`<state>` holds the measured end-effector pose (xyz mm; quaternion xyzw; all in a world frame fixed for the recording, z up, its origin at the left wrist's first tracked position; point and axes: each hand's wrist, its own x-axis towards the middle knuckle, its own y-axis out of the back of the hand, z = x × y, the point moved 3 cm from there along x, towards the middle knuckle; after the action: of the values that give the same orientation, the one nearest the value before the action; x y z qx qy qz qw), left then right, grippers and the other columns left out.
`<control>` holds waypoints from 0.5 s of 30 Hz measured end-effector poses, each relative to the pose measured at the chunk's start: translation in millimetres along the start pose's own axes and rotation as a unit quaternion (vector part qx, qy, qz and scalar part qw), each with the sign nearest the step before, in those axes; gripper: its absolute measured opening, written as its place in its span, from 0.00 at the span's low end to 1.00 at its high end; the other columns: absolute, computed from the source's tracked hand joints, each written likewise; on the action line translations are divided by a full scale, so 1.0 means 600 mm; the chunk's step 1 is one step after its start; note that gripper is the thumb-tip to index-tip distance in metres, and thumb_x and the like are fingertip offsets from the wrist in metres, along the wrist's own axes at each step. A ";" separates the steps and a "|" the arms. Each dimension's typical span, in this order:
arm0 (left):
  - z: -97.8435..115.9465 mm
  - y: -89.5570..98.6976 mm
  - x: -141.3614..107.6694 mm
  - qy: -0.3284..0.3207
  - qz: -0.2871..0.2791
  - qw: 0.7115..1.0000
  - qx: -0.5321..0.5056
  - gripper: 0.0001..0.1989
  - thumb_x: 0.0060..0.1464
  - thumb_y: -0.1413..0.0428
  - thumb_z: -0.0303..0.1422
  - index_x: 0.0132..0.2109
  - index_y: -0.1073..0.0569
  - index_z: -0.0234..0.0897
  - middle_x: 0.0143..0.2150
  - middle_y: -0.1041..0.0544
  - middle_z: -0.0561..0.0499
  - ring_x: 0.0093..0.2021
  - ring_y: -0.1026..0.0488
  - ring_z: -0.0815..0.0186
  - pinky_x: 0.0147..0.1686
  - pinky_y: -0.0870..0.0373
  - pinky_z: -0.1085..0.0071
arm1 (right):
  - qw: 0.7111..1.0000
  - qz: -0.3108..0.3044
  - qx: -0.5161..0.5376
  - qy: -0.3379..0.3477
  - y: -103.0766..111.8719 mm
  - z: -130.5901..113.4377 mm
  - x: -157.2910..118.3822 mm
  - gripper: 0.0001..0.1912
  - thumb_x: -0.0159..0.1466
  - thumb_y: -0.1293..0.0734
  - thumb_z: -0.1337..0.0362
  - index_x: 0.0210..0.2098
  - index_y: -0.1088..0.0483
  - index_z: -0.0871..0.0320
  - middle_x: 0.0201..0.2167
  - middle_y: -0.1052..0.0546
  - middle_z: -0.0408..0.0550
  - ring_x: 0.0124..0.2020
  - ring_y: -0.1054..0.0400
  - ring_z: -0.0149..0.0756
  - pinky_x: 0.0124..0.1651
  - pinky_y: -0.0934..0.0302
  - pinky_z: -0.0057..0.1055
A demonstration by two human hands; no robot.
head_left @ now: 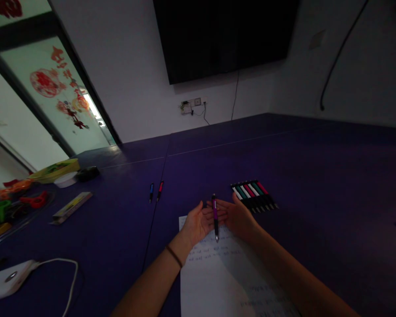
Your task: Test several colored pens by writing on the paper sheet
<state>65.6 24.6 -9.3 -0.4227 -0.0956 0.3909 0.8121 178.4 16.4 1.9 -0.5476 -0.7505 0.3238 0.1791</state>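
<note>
A purple pen [215,218] with a black grip lies across the outstretched fingers of both hands, its silver tip pointing toward me. My left hand [198,224] is palm up and open, a brown band round its wrist. From the other side my right hand [239,219] reaches in, also open, its fingers meeting the left ones beneath the pen. Below both hands is a white sheet of paper [204,286] with handwritten lines, partly covered by my right arm. Beside my right hand, several pens [251,189] with white, teal and pink barrels lie in a neat row.
Further left lie a blue pen [151,193] and a red pen [160,190]. A narrow box [72,207], a white round lid [66,179] and a tray of colourful items [16,207] are at the left. A white device [11,281] trails a cable on the purple table [317,176].
</note>
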 end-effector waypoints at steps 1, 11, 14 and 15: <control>-0.001 0.000 0.000 -0.007 0.006 1.000 0.009 0.21 0.52 0.53 0.41 0.40 0.32 0.24 0.37 0.26 0.36 0.41 0.29 0.57 0.44 0.38 0.62 | 1.000 -0.001 0.014 -0.006 -0.001 0.000 -0.001 0.32 0.58 0.51 0.44 0.34 0.30 0.64 0.29 0.27 0.54 0.23 0.38 0.31 0.25 0.45 0.27; -0.004 -0.006 -0.001 -0.037 -0.026 0.997 0.063 0.11 0.46 0.48 0.21 0.40 0.33 0.27 0.37 0.26 0.39 0.39 0.28 0.58 0.46 0.38 0.61 | 0.997 0.027 0.062 -0.025 0.001 0.002 -0.006 0.20 0.60 0.45 0.54 0.36 0.30 0.62 0.37 0.27 0.53 0.25 0.36 0.30 0.25 0.43 0.27; -0.004 -0.010 -0.002 -0.036 -0.043 0.997 0.060 0.10 0.46 0.48 0.22 0.39 0.32 0.26 0.37 0.26 0.38 0.38 0.28 0.58 0.46 0.39 0.58 | 0.999 0.009 0.028 -0.018 0.004 0.006 -0.002 0.12 0.55 0.37 0.60 0.35 0.30 0.60 0.30 0.26 0.48 0.19 0.40 0.25 0.20 0.47 0.23; -0.004 -0.011 -0.002 -0.037 -0.045 0.996 0.062 0.10 0.46 0.48 0.22 0.39 0.32 0.26 0.37 0.26 0.39 0.38 0.28 0.58 0.46 0.39 0.58 | 1.000 0.002 0.012 -0.015 0.004 0.007 -0.002 0.11 0.53 0.35 0.62 0.35 0.29 0.61 0.26 0.27 0.47 0.16 0.42 0.24 0.18 0.49 0.22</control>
<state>69.5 19.9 -5.7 -0.3522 -0.1201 0.3745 0.8493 177.7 14.7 -2.7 -0.5422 -0.7479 0.3415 0.1733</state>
